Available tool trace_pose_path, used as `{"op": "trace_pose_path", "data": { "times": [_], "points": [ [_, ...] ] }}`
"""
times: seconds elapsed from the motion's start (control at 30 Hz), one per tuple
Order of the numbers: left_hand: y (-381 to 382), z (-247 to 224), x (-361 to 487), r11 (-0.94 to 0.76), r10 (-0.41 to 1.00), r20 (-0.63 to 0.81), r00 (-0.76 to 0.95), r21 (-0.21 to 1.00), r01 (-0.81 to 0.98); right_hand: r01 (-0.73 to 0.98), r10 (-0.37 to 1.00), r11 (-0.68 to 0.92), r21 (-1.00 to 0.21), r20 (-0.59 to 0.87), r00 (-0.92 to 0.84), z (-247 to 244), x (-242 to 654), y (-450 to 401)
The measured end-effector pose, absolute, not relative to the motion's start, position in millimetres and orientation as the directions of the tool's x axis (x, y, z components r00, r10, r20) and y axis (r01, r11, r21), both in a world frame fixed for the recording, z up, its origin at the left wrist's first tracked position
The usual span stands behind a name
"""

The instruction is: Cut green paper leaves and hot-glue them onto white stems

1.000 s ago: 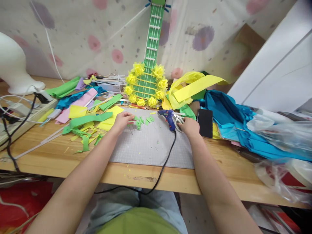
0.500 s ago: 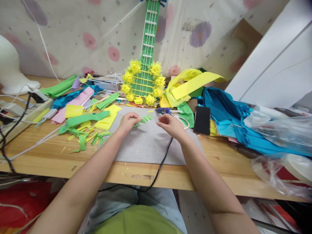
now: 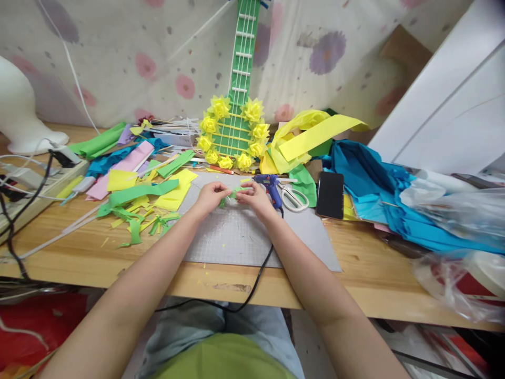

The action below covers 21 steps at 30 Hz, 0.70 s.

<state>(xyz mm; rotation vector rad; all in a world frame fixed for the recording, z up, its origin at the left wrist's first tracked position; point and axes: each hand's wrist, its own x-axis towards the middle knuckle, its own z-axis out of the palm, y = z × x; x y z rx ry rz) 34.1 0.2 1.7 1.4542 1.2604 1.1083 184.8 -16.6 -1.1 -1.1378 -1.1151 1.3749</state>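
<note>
Pinched in the fingertips of the left hand (image 3: pixel 212 198) is a small piece of green paper (image 3: pixel 232 195), held above the far half of the grey mat (image 3: pixel 226 239); the right hand (image 3: pixel 256 200) meets it from the right, though whether those fingers have closed on it I cannot tell. Mostly covered, the piece seems to have its long axis running left to right between the hands; which end leads is hidden. Thin paper like this could tear or crease if the two hands pull unevenly, and a weak pinch could let it drop. Just beyond the right hand lies the glue gun (image 3: pixel 271 188), which might burn a knuckle if hot; its black cord (image 3: pixel 255 288) passes by the right forearm, so a snag could drag it. Right of it lie the scissors (image 3: pixel 295 200). Farther off stands a green guitar (image 3: pixel 232 138) ringed with yellow flowers (image 3: pixel 253 110).
</note>
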Motion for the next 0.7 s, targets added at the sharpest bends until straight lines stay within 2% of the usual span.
{"op": "trace_pose_path", "data": {
  "times": [0.1,0.2,0.3,0.4,0.47,0.57,0.7],
  "points": [
    [0,1,36,-0.092,0.992,0.065,0.108,0.961,0.261,-0.113,0.996,-0.066,-0.991,-0.058,-0.07,-7,183,-15],
    [-1,3,36,-0.132,0.991,0.119,0.058,0.908,0.397,-0.037,1.0,-0.011,-0.999,-0.012,0.025,-12,180,-14],
    [-4,6,35,-0.149,0.98,0.197,-0.004,0.755,0.639,0.085,0.99,0.047,-0.995,0.057,0.129,-16,181,-13],
    [-8,6,36,-0.108,0.988,0.153,0.025,0.565,0.818,0.163,0.983,0.049,-0.985,0.076,0.165,-21,186,-11],
    [-9,6,37,-0.099,0.992,0.112,0.049,0.498,0.861,0.179,0.984,0.031,-0.983,0.061,0.166,-24,189,-10],
    [-11,7,36,-0.091,0.993,0.106,0.046,0.477,0.874,0.176,0.983,0.013,-0.984,0.045,0.178,-28,191,-7],
    [-11,17,30,-0.121,0.981,0.195,0.018,0.533,0.838,0.156,0.982,-0.001,-0.988,0.029,0.187,-29,192,-6]
  ]
}}
